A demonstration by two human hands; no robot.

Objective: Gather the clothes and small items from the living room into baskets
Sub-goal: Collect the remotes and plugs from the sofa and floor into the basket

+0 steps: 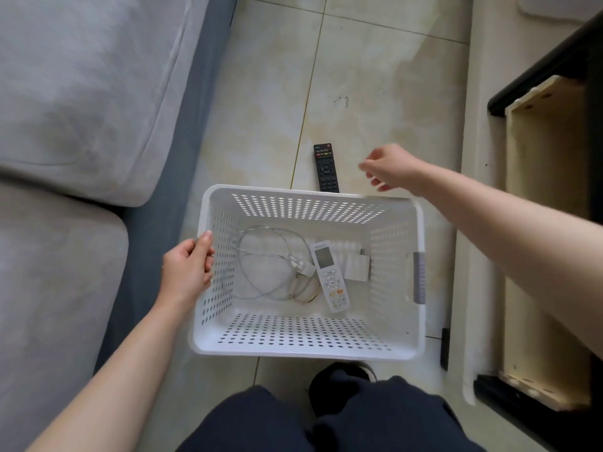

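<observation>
Your white perforated plastic basket sits on the pale tiled floor, and everything else is placed from it. Its far wall hides the near end of the black remote, which lies flat on the tiles just beyond the rim. Inside, a small white block is partly covered by the white remote lying across it; you cannot tell what the block is. A thin grey cable loops loosely over the basket's floor to the left of the white remote, ending in a small white plug, and a gold-coloured ring shape lies half under those loops, hard to identify.

Your left hand grips the basket's left rim, fingers curled over the edge and thumb on top. Your right hand hangs above the tiles past the basket's far right corner, beside the black remote, fingers loosely bent and holding nothing.

A grey rubbery handle pad marks the basket's right wall. Left of the basket lies a soft grey fabric sofa, cut off by the frame. Right of it stands dark furniture with a bare wooden underside, also cut off. Your dark trousers fill the space nearest you.
</observation>
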